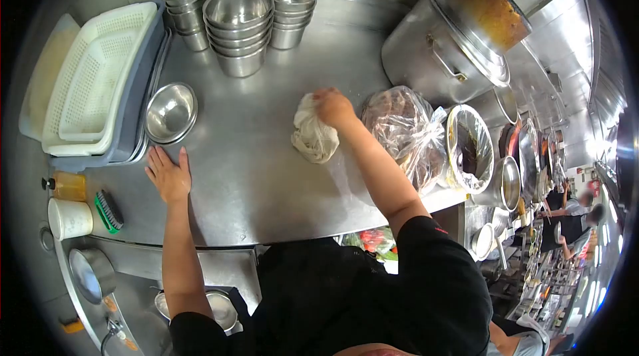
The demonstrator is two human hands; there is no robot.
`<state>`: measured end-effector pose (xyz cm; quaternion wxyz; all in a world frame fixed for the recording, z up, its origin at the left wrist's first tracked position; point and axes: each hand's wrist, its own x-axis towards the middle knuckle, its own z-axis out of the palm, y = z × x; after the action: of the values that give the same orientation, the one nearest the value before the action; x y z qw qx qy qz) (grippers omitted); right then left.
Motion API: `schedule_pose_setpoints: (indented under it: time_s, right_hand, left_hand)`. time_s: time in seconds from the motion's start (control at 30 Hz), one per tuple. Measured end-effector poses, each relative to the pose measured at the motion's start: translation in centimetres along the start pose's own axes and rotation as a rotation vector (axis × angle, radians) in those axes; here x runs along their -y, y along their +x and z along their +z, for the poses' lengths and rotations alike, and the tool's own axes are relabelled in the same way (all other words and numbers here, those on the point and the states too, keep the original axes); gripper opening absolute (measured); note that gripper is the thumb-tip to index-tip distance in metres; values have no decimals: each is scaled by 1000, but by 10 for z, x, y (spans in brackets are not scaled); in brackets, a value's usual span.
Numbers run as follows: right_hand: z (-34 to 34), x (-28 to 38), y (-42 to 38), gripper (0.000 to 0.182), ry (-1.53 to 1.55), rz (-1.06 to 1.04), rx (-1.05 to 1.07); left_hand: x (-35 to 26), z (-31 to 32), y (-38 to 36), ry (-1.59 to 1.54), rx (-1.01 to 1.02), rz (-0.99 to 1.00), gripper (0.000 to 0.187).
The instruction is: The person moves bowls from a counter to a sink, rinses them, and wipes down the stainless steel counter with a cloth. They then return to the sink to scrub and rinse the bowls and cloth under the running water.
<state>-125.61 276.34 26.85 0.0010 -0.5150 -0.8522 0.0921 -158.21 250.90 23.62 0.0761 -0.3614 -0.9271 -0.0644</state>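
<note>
My right hand (336, 109) grips the upper end of a crumpled whitish cloth (314, 136) on the steel counter (246, 203); its fingertips are partly hidden. My left hand (169, 175) lies flat on the counter at the left, fingers spread, with nothing in it. Just beyond its fingertips sits a shiny metal bowl (171, 113), which looks stacked on another. To the right of my right forearm stands a knotted clear plastic bag (403, 131) with brown contents.
Stacked metal pots (241, 36) stand along the back. White baskets (106, 76) rest in a grey tub at the left. A large lidded stockpot (432, 50) and a plastic-lined container (470, 150) fill the right. A green brush (108, 211) lies front left. People work far right.
</note>
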Motion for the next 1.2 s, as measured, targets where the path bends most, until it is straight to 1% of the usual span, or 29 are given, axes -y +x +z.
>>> schedule_pose_setpoints:
  time_s: [0.03, 0.1, 0.17, 0.23, 0.27, 0.33, 0.37, 0.43, 0.47, 0.5, 0.57, 0.6, 0.67, 0.7, 0.73, 0.77, 0.8, 0.83, 0.9, 0.93, 1.03, 1.1, 1.17, 1.2]
  right_hand:
    - [4, -14, 16, 39, 145, 43, -86]
    - [-40, -14, 25, 35, 157, 79, -335]
    - [-77, -15, 56, 37, 286, 97, -515]
    - [-98, -18, 95, 37, 267, 59, -681]
    - [-96, -20, 116, 37, 272, 59, -673]
    - [-83, -25, 154, 37, 54, -21, -839]
    - [-71, -26, 168, 37, 60, -23, -831]
    - [-29, -33, 200, 38, -1, -245, -677]
    - [20, -56, 240, 37, -159, -401, -556]
    - [18, -53, 237, 37, -147, -402, -549]
    - [8, -54, 226, 35, -54, -255, -485]
    - [2, -64, 229, 32, -127, -172, -499]
    - [4, -113, 246, 33, -303, 132, -489]
    - [-12, -123, 235, 36, -264, 320, -440]
    - [-13, -144, 239, 41, -343, 512, -410]
    - [2, -193, 261, 45, -439, 528, -369]
    - [-14, -191, 255, 44, -457, 552, -324]
    - [-29, -180, 255, 44, -460, 548, -322]
    - [-43, -160, 242, 45, -490, 520, 28]
    - [-45, -158, 239, 40, -525, 436, 68]
    - [-45, -135, 222, 38, -457, 446, 101]
    - [-42, -115, 205, 36, -423, 494, 206]
    - [-29, -96, 176, 32, -473, 474, 174]
    - [-34, -77, 154, 31, -443, 482, 205]
  left_hand:
    - [-1, -2, 4, -3, -13, -7, 78]
    - [0, -2, 1, 6, 27, -7, 78]
    - [0, -2, 2, 10, 28, -3, 77]
    - [-1, 0, 2, 16, 32, -4, 77]
    - [-1, 0, 2, 18, 35, -3, 77]
    - [0, 2, 4, 28, 39, -5, 77]
    - [0, 3, 4, 20, 33, 5, 76]
    - [2, 5, 5, 25, 27, 8, 76]
    - [3, 6, 4, 7, 20, 17, 75]
    - [3, 8, 6, -11, 14, 28, 75]
    - [3, 11, 7, -5, 4, 39, 75]
    - [4, 11, 5, -12, -15, 57, 74]
    - [3, 9, 8, -12, -5, 57, 75]
    - [2, 8, 8, -21, 7, 50, 75]
    - [0, 7, 9, -18, 13, 48, 75]
    - [-1, 6, 8, -16, 5, 51, 74]
    - [-1, 6, 8, -15, -4, 54, 74]
    - [0, 9, 10, -15, -1, 50, 74]
    - [5, 14, 8, 4, -16, 71, 74]
    - [6, 14, 9, 0, -19, 80, 74]
    - [3, 14, 6, -8, -15, 63, 74]
    - [3, 13, 6, -8, -31, 55, 74]
    - [3, 12, 6, 6, -32, 49, 73]
    - [1, 9, 5, 4, -19, 42, 74]
